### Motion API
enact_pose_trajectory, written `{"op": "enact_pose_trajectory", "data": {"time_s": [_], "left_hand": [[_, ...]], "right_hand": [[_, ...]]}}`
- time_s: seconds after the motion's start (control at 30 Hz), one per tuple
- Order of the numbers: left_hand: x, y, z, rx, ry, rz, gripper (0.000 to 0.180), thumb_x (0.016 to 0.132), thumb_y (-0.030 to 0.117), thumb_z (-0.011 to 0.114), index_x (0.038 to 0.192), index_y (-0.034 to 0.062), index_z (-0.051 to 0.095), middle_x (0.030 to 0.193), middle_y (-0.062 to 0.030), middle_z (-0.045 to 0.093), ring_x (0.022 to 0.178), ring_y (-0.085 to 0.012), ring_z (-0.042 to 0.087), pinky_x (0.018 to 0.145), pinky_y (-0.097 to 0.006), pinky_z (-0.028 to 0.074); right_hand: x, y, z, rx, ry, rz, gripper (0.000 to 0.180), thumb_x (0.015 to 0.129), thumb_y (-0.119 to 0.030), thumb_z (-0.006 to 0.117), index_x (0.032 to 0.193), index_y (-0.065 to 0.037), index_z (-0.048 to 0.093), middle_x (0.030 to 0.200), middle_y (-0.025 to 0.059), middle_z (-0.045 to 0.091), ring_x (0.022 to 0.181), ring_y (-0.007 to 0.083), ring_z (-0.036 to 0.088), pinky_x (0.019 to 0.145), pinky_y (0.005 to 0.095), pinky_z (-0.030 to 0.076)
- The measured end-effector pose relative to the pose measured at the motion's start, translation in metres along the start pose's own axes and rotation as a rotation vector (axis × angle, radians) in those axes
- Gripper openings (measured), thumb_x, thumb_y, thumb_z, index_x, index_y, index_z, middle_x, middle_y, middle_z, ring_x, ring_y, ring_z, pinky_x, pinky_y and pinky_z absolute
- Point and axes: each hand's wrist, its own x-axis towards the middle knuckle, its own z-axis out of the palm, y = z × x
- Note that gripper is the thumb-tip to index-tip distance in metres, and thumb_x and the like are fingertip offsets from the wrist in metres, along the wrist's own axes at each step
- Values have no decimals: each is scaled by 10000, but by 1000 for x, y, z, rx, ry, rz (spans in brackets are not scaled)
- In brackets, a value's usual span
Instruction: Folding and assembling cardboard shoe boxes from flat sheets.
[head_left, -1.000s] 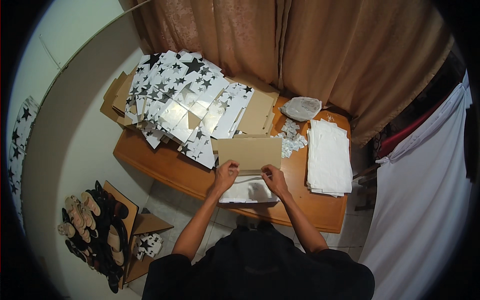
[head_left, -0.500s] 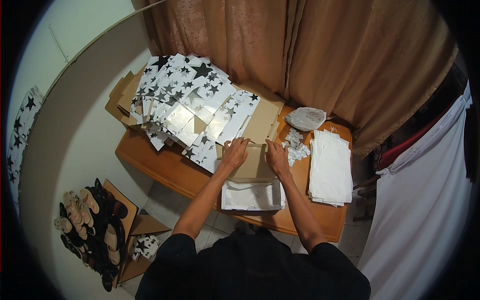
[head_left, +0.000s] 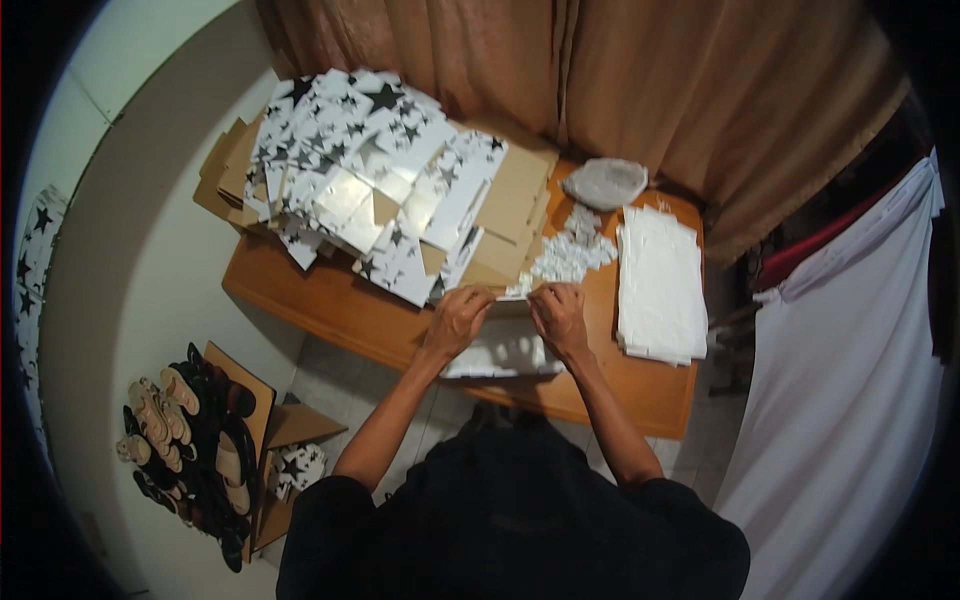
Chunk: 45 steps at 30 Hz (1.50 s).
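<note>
A white cardboard box sits at the table's near edge, directly in front of me. Both hands are at the far edge of its raised lid. My left hand pinches the lid's left end, its fingers closed and curled. At the right end, my right hand grips the same edge, also with closed fingers. White lining shows inside the box, partly shaded. Beyond my hands, a heap of flat cardboard box blanks printed with black and grey stars spreads over the table, some with their plain brown side up.
Small white packets lie loose beyond my right hand, near a clear plastic bag. A stack of white paper sheets is at the right. Shoes fill an open carton at lower left. Brown curtains hang behind the table.
The lid, whose brown inner face showed before, has tilted toward me with both hands gripping its edge. My view has shifted, so the table's contents appear higher.
</note>
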Motion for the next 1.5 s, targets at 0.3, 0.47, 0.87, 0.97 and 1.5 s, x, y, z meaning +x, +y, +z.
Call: {"op": "enact_pose_trajectory", "data": {"time_s": [0.3,0.47,0.87,0.97,1.5], "left_hand": [[-66,12,15,-32,-146,18,219,828,38,726,1046,33,709,1178,-123,677,1118,-291,642,976,-440,481],[-97,10,32,9,-207,21,258,824,29,713,1081,42,690,1236,-123,660,1201,-293,604,1032,-461,435],[-98,9,42,48,-189,43,299,869,45,696,1166,56,664,1197,-121,675,1188,-274,619,1015,-435,433],[-95,9,41,61,-169,37,285,868,45,698,1152,53,671,1196,-115,677,1186,-274,620,1010,-427,435],[-112,1,61,141,-211,36,338,815,37,709,1142,120,692,1293,-78,630,1267,-245,568,1039,-471,410]], "right_hand": [[-76,-4,9,80,-120,23,172,799,-77,748,957,-90,681,1118,40,674,1108,250,605,1039,467,394],[-107,3,18,50,-196,18,178,789,-79,753,951,-98,683,1122,36,673,1092,233,615,1043,462,395],[-137,-3,37,-59,-166,-71,312,765,-114,770,1053,-54,667,1123,117,659,1001,274,643,896,385,509],[-148,-13,48,25,-161,-96,376,789,-99,730,1149,-44,638,1117,149,645,891,300,682,729,386,578],[-166,-5,59,-66,-258,-3,485,788,-4,639,1270,-55,627,1185,149,623,989,286,654,795,369,570]]}}
